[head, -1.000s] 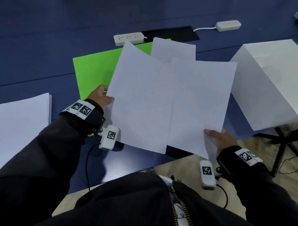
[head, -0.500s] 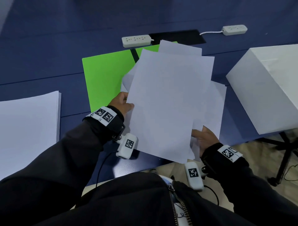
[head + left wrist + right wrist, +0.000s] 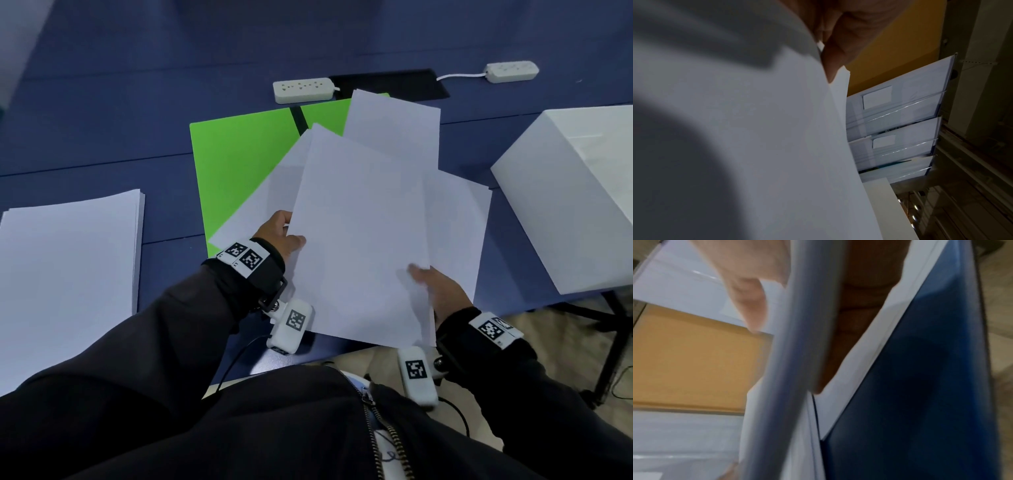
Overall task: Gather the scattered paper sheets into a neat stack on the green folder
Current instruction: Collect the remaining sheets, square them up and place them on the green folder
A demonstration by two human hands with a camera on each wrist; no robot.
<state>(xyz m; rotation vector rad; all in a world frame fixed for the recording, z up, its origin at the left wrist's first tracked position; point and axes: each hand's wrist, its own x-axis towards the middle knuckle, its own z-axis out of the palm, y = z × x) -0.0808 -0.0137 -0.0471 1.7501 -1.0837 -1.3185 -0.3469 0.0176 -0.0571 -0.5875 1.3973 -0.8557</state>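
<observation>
Several white paper sheets (image 3: 359,233) lie fanned and overlapping, lifted above the right half of the green folder (image 3: 239,164) on the blue table. My left hand (image 3: 284,233) pinches the sheets' left edge, thumb on top. My right hand (image 3: 435,287) holds their near right corner, thumb above and fingers below. The left wrist view shows a finger (image 3: 838,48) against the paper sheets (image 3: 756,129). In the right wrist view, blurred paper sheets (image 3: 797,337) pass between thumb and fingers (image 3: 855,331). One sheet (image 3: 394,126) sticks out at the far side.
A separate thick paper stack (image 3: 68,274) lies at the left. A large white box (image 3: 579,192) stands at the right, close to the sheets. Two white power strips (image 3: 303,89) and a black mat (image 3: 390,84) lie beyond the folder. The table's near edge runs under my wrists.
Both hands have drawn closer together, sliding the spread sheets over one another into a tighter overlapping bundle. More of the green folder's left side now shows.
</observation>
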